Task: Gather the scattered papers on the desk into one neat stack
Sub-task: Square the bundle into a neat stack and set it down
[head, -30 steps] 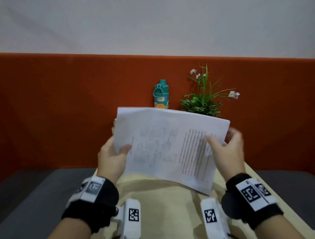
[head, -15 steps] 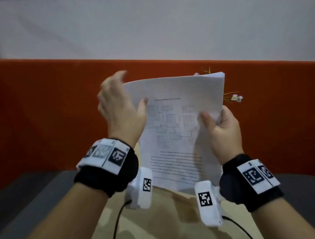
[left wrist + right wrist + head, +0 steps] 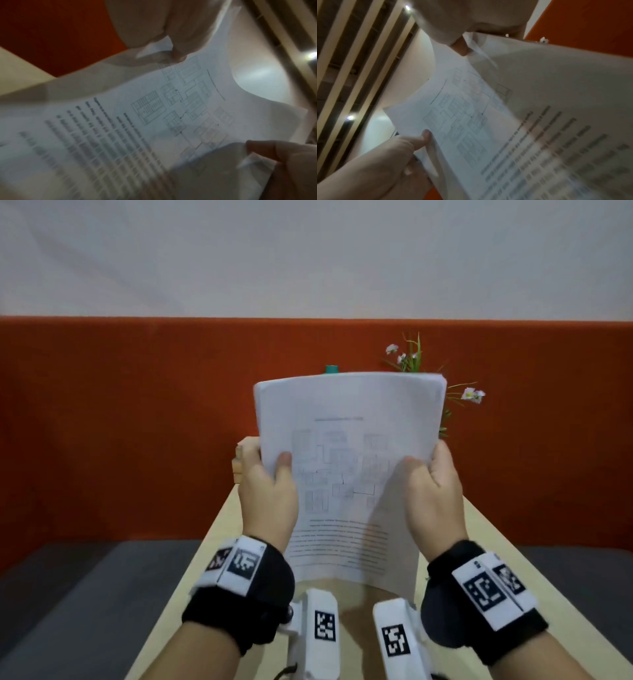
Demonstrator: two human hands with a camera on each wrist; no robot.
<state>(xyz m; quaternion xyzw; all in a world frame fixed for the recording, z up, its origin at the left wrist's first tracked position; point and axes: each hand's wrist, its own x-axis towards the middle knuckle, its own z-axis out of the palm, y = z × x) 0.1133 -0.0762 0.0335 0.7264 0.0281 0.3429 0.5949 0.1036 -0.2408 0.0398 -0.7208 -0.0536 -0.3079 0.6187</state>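
A stack of white printed papers (image 3: 349, 446) stands upright in portrait, a diagram and text lines facing me. My left hand (image 3: 267, 491) grips its left edge, thumb on the front sheet. On the right edge, my right hand (image 3: 431, 491) holds it with the thumb in front. The stack's bottom edge hangs just over the pale wooden desk (image 3: 219, 535); contact cannot be told. In the left wrist view the papers (image 3: 154, 121) curve between my left thumb (image 3: 267, 150) and the right hand (image 3: 171, 33). The right wrist view shows the papers (image 3: 505, 121) pinched by my right thumb (image 3: 421, 139).
Behind the papers at the desk's far end stand a teal bottle (image 3: 331, 369), only its cap showing, and a flowering green plant (image 3: 411, 357). A small wooden block (image 3: 239, 460) sits at the far left corner. An orange partition (image 3: 120, 422) closes off the back.
The stack was turned from landscape to portrait and raised. My left hand, lifted off it half a second ago, now grips the left edge, and the stack has come lower.
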